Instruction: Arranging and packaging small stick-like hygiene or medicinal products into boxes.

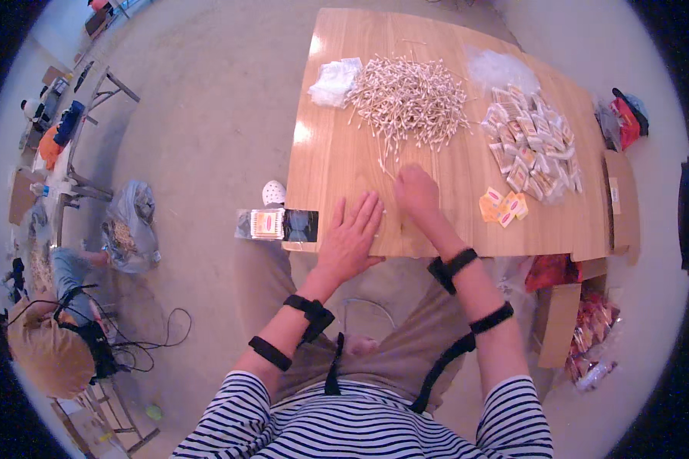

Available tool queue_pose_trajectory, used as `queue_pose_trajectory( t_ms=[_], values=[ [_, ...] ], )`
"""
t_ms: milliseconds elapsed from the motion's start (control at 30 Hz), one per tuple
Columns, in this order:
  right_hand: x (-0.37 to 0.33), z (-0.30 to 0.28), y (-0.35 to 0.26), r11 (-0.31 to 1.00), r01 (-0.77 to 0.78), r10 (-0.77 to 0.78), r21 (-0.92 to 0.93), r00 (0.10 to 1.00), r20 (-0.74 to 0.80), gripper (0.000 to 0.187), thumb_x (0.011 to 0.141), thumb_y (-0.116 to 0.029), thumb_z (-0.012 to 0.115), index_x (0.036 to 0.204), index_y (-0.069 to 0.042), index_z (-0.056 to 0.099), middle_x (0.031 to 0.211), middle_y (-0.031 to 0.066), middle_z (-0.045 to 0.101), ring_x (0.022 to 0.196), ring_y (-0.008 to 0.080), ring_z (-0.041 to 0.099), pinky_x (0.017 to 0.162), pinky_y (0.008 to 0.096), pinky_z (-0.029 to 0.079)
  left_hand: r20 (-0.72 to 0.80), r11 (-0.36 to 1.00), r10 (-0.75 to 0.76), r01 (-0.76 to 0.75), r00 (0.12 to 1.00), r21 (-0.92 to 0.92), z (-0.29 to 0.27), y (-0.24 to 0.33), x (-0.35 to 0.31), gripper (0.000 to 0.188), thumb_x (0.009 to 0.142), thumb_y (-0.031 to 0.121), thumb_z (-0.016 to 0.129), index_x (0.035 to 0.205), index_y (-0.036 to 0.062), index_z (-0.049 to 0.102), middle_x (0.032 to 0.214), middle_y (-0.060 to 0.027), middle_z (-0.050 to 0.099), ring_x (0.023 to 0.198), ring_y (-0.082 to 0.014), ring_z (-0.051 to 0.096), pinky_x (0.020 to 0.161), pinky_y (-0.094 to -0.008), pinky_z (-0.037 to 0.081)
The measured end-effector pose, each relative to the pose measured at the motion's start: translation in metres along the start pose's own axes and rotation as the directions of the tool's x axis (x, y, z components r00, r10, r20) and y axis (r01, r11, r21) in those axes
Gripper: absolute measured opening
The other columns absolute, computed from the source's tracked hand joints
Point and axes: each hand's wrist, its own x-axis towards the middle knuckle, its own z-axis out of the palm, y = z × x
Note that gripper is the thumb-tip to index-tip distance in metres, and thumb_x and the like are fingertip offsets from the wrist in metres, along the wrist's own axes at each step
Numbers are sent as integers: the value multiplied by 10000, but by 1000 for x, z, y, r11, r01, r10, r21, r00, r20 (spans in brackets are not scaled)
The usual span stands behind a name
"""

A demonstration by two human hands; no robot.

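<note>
My left hand point(351, 239) lies flat near the table's front edge, palm down and fingers stretched out. Small white tips show beside its fingertips. To its right my right hand point(416, 191) is closed, knuckles up, just below the loose pile of cotton swabs point(412, 99). A few stray swabs point(385, 159) reach toward that hand; what its fingers hold, if anything, is hidden. At the table's left corner sits a flat clear packet of swabs point(267, 224) against a black glossy piece point(301, 226). Orange and yellow printed cards point(504, 206) lie right of my right hand.
Filled swab packets point(532, 145) are heaped on the right of the wooden table point(325, 161). Clear plastic bags point(501, 70) lie behind them, more point(335, 82) at the left. Cardboard boxes point(560, 325) stand at the right. Another person point(53, 344) sits far left near a bag point(132, 229).
</note>
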Motion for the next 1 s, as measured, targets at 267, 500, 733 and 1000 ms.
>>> queue_pose_trajectory(
  t_ms=[267,500,733,1000],
  values=[
    [-23,3,45,954,202,-190,220,979,-74,128,864,-187,611,921,-76,640,963,172,647,862,406,647,752,519,529,-20,1000,7,-7,1000,17,2,0,1,1133,610,460,890,1518,28,369,1629,-137,305,1521,-301,267,1236,-561,185],
    [-13,-13,4,999,54,-54,1,997,-63,200,844,-190,631,978,-48,678,1003,184,649,900,401,669,776,505,552,-10,1000,-4,5,1000,25,4,0,1,1138,598,453,895,1518,25,378,1630,-140,304,1521,-312,265,1239,-565,178],
    [16,7,-27,999,-29,31,-22,998,54,255,874,-221,612,979,-7,703,1035,211,673,959,385,685,841,497,563,11,998,-3,3,1000,59,3,-2,-1,1151,628,483,873,1540,23,343,1632,-135,302,1522,-289,269,1240,-562,167],
    [27,-21,11,978,-178,196,111,965,-177,285,874,-273,627,952,-5,686,1060,219,669,975,408,660,848,531,529,-9,999,-9,9,1000,36,5,-2,0,1150,615,492,872,1532,31,352,1638,-128,295,1523,-293,269,1244,-561,164]
  ],
)
